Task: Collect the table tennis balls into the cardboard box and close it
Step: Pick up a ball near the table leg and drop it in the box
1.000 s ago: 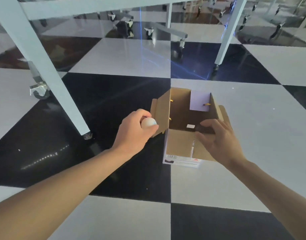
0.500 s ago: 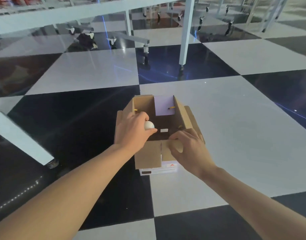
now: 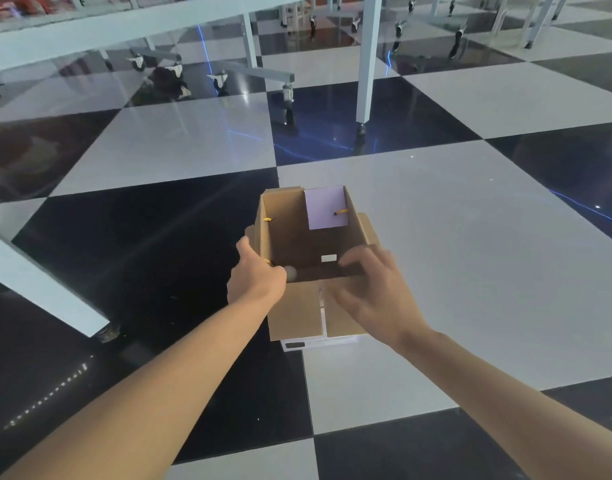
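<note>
The cardboard box (image 3: 299, 315) stands on the floor with its top open and its flaps folded outward. A white table tennis ball (image 3: 291, 274) shows dim and blurred inside the box, at the near left corner, right off the fingers of my left hand (image 3: 256, 275). That hand sits at the box's left wall with the thumb raised away from the ball. My right hand (image 3: 370, 285) is blurred, its fingers spread over the near right edge of the opening, holding nothing.
The floor is glossy black and white tiles. A white table leg (image 3: 44, 289) slants down at the left. Another leg (image 3: 366, 64) stands beyond the box, with castored frames (image 3: 287, 88) behind. A pale card (image 3: 327, 207) lies against the box's far inner wall.
My left hand carried the ball from outside the left flap over the box, and the ball has left the pinch and sits lower inside. My right hand has come off the near flap.
</note>
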Demonstrator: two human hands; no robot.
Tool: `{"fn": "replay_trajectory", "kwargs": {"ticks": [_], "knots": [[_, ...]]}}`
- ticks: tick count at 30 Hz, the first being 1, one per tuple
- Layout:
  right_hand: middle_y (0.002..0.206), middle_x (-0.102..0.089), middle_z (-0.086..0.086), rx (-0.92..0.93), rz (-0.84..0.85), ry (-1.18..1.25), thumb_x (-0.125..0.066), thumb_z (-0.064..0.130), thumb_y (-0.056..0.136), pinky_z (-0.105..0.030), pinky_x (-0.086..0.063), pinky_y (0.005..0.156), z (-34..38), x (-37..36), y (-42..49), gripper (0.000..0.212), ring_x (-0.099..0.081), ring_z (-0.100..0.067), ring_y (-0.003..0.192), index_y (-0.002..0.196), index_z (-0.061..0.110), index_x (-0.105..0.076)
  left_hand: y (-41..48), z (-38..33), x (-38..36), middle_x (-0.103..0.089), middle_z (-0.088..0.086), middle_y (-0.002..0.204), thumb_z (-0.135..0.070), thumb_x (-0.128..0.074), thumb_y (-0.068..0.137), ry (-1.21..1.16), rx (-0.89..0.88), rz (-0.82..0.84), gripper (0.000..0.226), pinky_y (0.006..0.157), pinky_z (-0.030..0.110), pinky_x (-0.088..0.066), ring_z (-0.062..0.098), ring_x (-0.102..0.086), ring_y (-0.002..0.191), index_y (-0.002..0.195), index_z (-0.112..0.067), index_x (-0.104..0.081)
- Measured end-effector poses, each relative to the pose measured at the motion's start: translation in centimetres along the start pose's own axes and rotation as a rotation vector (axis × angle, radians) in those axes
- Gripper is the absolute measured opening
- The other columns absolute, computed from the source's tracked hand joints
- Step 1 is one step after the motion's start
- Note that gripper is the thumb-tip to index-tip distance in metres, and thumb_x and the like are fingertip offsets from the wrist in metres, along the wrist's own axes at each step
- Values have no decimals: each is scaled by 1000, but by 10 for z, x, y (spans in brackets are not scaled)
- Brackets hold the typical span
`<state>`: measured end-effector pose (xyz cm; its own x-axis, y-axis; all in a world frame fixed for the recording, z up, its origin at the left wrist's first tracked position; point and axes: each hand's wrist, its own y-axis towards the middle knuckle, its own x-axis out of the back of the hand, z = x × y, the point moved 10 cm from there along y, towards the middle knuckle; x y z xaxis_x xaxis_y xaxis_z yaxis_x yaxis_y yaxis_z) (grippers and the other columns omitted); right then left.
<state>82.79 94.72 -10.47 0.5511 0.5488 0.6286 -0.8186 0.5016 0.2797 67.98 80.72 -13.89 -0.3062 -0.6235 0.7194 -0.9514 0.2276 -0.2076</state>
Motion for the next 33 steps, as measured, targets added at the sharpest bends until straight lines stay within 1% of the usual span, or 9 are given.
{"fn": "replay_trajectory", "kwargs": {"ticks": [2, 4, 7, 9, 11, 13, 14, 21, 33], "knots": [[106, -48, 7, -137, -153, 124, -63, 24, 77, -29, -42, 84, -11, 14, 3, 25, -46, -11, 103, 100, 19, -55, 2, 4, -3, -55, 10, 121, -17, -57, 88, 17, 39, 23, 53, 74, 38, -52, 27, -56, 94, 135, -20, -33], [107, -43, 8, -313, -246, 158, -61, 17, 78, -35, -44, 84, -27, 19, 9, 26, -46, -15, 107, 103, 20, -50, 6, 8, -4, -56, 9, 121, -16, -52, 90, -4, 71, 39, 47, 80, 43, -54, 28, -57, 95, 134, -21, -38], [120, -45, 1, -605, -159, 230, -57, 15, 82, -41, -45, 92, -62, 6, 16, 42, -49, -22, 114, 122, 15, -46, 9, 17, -6, -54, 9, 128, -14, -49, 92, -80, 133, 61, 51, 86, 46, -52, 30, -56, 106, 140, -24, -36], [124, -54, -6, -724, -35, 249, -53, 13, 84, -38, -47, 90, -78, -7, 15, 47, -53, -26, 112, 130, 14, -46, 9, 20, -10, -56, 9, 125, -13, -47, 92, -144, 164, 79, 51, 85, 46, -53, 30, -57, 104, 140, -26, -38], [107, -65, -7, -711, 28, 240, -49, 9, 84, -30, -47, 72, -79, -14, 18, 37, -59, -27, 95, 118, 16, -59, 9, 22, -12, -58, 9, 121, -12, -46, 92, -171, 167, 91, 49, 84, 46, -53, 29, -58, 100, 138, -28, -41], [81, -63, -7, -682, 43, 224, -46, 3, 82, -27, -38, 55, -74, -17, 21, 26, -54, -25, 73, 92, 16, -67, 9, 23, -13, -58, 9, 120, -11, -46, 91, -190, 164, 94, 50, 84, 48, -53, 30, -58, 99, 138, -27, -42], [75, -60, -7, -681, 38, 225, -45, 1, 81, -26, -34, 52, -73, -17, 22, 26, -50, -25, 67, 85, 15, -66, 8, 22, -13, -58, 9, 120, -10, -45, 90, -195, 161, 97, 51, 85, 48, -53, 30, -58, 99, 138, -27, -41], [69, -55, -6, -661, 16, 196, -39, -3, 77, -26, -28, 48, -69, -15, 18, 32, -45, -25, 61, 81, 15, -66, 2, 20, -12, -59, 8, 118, -9, -44, 90, -221, 140, 99, 52, 84, 49, -53, 31, -59, 97, 138, -29, -42], [62, -49, -5, -659, -24, 197, -39, -3, 77, -27, -24, 48, -71, 0, 8, 25, -37, -23, 55, 72, 9, -61, -11, 4, -9, -59, 9, 120, -8, -43, 89, -181, 89, 142, 49, 87, 49, -52, 31, -58, 102, 135, -24, -46]]}}
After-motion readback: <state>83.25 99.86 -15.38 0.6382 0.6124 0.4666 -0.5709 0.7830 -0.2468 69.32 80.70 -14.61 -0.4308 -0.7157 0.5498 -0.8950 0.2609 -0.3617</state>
